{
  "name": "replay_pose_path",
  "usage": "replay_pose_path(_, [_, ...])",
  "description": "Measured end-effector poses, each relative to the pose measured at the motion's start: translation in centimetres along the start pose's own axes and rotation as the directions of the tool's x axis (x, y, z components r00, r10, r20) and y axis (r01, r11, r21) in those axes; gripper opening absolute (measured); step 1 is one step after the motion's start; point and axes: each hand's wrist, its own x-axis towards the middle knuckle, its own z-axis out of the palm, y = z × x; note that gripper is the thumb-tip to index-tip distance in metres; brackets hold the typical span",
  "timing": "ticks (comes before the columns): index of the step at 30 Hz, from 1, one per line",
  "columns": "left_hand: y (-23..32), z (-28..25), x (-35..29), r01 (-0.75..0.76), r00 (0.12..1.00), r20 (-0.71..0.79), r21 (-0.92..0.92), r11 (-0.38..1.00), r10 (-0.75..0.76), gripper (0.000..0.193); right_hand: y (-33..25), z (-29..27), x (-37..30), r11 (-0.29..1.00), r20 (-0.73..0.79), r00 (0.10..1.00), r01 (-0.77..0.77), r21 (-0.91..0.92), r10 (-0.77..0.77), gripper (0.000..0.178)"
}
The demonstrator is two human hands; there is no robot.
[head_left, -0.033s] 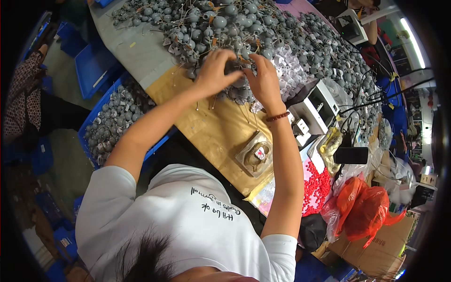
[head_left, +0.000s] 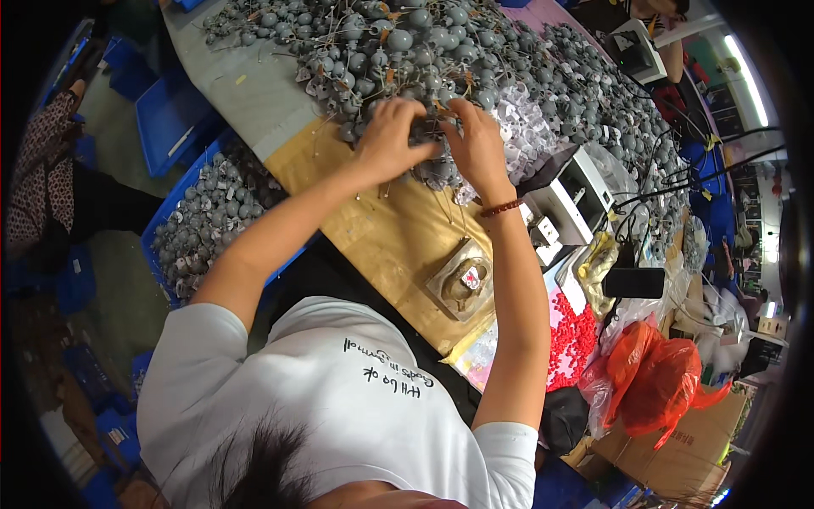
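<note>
A large heap of grey round balls with thin wires covers the far part of the table. At its near edge, my left hand has bent fingers and a thumb stretched toward the right, with a gap between them. Facing it, my right hand wears a brown bead bracelet at the wrist, its thumb and forefinger apart. Grey pieces lie between and beneath both hands; I see none clearly gripped. Small clear-white plastic parts are piled beside my right hand. Nearer me sits a small metal-coloured fixture with a white-and-red piece.
A blue crate of similar grey balls stands left of the table. To the right are a white machine, a dark phone, red small parts, a red plastic bag and a cardboard box. Another person stands at far left.
My left hand has come slightly toward me, and its fingers sit lower on the heap's edge. My right hand has barely moved.
</note>
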Motion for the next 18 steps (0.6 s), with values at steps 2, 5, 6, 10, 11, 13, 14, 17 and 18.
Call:
replay_pose_path(2, [-0.2, 0.7, -1.3, 0.025, 0.990, 0.139, 0.088, 0.996, -0.038, 0.059, 0.1, 0.7, 0.6, 0.995, 0.119, 0.989, -0.097, 0.038, 0.092, 0.016])
replay_pose_path(5, [0.0, 1.3, -1.9, 0.009, 0.983, 0.180, 0.155, 0.988, -0.037, 0.049, -0.5, 0.3, 1.4, 0.994, 0.056, 0.997, -0.062, 0.093, 0.057, 0.013])
replay_pose_path(6, [0.1, 1.2, -1.8, 0.010, 0.982, 0.188, 0.137, 0.991, -0.036, 0.048, -1.0, -0.4, 2.0, 0.993, 0.050, 0.997, -0.062, 0.100, 0.057, 0.013])
replay_pose_path(10, [1.3, 0.6, -1.5, 0.071, 0.993, 0.104, -0.232, 0.970, -0.048, 0.033, -2.0, -1.4, 3.0, 0.984, 0.019, 0.993, -0.122, 0.133, 0.121, 0.014])
replay_pose_path(11, [2.2, -0.1, -1.2, 0.076, 0.991, 0.125, -0.254, 0.964, -0.045, 0.027, -1.4, -1.1, 3.0, 0.999, 0.094, 0.995, -0.036, 0.004, 0.036, 0.015])
replay_pose_path(13, [2.5, 0.3, -1.9, -0.021, 0.994, 0.097, -0.264, 0.964, 0.048, 0.024, -0.4, -1.6, 2.7, 0.998, 0.156, 0.985, -0.069, 0.004, 0.068, 0.016])
replay_pose_path(14, [2.6, 0.5, -1.9, -0.071, 0.993, 0.071, -0.262, 0.962, 0.093, 0.024, -0.5, -2.0, 3.3, 0.997, 0.188, 0.980, -0.073, 0.005, 0.071, 0.017])
replay_pose_path(17, [4.5, 0.7, -1.9, -0.017, 0.999, 0.030, -0.228, 0.974, 0.024, 0.025, -1.7, -2.5, 4.2, 0.992, 0.165, 0.986, -0.021, -0.122, 0.041, 0.013])
replay_pose_path(18, [5.2, 0.6, -1.9, -0.012, 0.999, 0.038, -0.212, 0.977, 0.021, 0.026, -0.6, -2.3, 3.9, 0.981, 0.280, 0.957, -0.018, -0.195, 0.073, 0.013])
